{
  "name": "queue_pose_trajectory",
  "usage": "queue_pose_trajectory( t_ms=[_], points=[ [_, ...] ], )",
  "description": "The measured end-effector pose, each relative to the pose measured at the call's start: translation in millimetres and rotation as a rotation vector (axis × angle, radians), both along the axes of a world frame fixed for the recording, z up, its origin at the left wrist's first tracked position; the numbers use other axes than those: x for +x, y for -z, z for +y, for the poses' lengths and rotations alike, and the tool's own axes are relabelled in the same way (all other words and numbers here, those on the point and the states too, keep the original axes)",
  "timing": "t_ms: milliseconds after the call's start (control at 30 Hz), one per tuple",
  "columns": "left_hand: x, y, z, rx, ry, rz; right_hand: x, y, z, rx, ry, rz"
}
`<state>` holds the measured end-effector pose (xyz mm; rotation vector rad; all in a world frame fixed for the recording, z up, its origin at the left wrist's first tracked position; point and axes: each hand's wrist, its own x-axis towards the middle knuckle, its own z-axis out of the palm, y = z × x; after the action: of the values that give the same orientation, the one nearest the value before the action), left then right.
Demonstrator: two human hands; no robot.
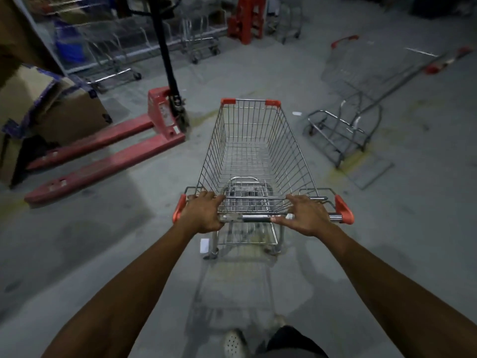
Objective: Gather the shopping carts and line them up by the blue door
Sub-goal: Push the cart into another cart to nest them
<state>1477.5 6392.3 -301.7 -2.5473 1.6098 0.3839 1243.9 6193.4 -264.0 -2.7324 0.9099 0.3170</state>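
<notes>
Shopping cart stands in the middle of the head view on a grey concrete floor, its wire basket narrowing toward the far end, with orange plastic caps at the corners. The left hand grips the chrome handle bar just beside the left orange end cap, its fingers curled over the bar and pressed together. The right hand grips the same bar short of the right end cap, fingers curled over the top and close together, thumb lying along the bar toward its middle. Left of the cart lies a red pallet jack with flat scuffed forks and a black upright handle, its forks reaching under crumpled cardboard boxes. At the far left a row of nested wire carts shows, blurred. At the far right a second cart sits askew, seemingly tipped, well apart from the gripped one. Red plastic stools stand stacked at the far end. A pale perforated shoe shows at the near edge.
</notes>
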Motion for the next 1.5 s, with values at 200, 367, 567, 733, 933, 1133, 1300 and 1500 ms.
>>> queue_pose_trajectory(
  t_ms=[200,367,567,733,933,1133,1300,1500],
  points=[
    [-38,-2,-66,0.015,0.16,-0.003,-70,-6,-23,-0.016,0.11,-0.026],
    [-86,-4,-126,0.021,0.277,0.003,-136,2,-54,-0.082,0.155,0.026],
    [-162,-7,-193,0.029,0.394,0.01,-227,10,-90,-0.091,0.246,0.019],
    [-235,-8,-246,0.022,0.486,0.009,-309,15,-120,-0.09,0.352,0.0],
    [-321,-10,-307,0.017,0.585,0.012,-400,16,-153,-0.102,0.421,-0.002],
    [-393,-7,-366,0.016,0.643,0.018,-478,27,-191,-0.133,0.499,0.01],
    [-439,-10,-414,0.02,0.673,0.011,-522,23,-229,-0.152,0.512,-0.025],
    [-476,-12,-471,0.032,0.67,0.006,-559,29,-291,-0.185,0.527,-0.037]
  ],
)
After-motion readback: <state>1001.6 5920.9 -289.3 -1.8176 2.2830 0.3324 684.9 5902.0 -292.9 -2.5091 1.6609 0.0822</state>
